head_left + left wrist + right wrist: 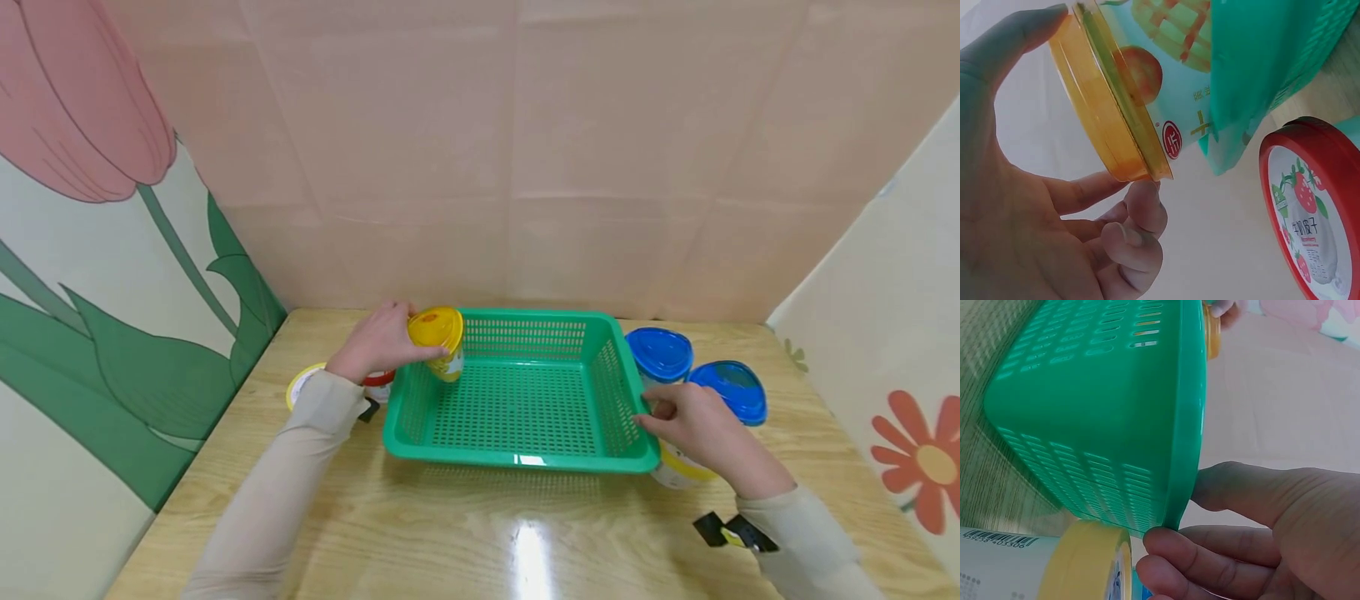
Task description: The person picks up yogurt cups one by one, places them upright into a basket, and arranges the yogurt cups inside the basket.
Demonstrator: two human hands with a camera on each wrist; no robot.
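Note:
A plastic cup with a yellow lid (pixel 437 327) is held by its lid in my left hand (pixel 381 340), tilted inside the left end of a green basket (pixel 517 460). Fruit pictures on this cup (pixel 1147 75) show in the left wrist view, where my thumb and fingers (pixel 1079 194) grip opposite sides of the lid. The basket wall hides the cup's lower part there. At the basket's right rim (pixel 1188 425), my right hand (pixel 697 421) pinches the edge between thumb and fingers.
Two blue-lidded tubs (pixel 660 354) and a yellow-lidded tub (pixel 678 468) stand right of the basket, the latter partly under my right hand. On the left are a red-lidded tub (pixel 1310 219) and a yellow-rimmed one (pixel 298 385). A pinkish wall (pixel 480 167) rises behind the table.

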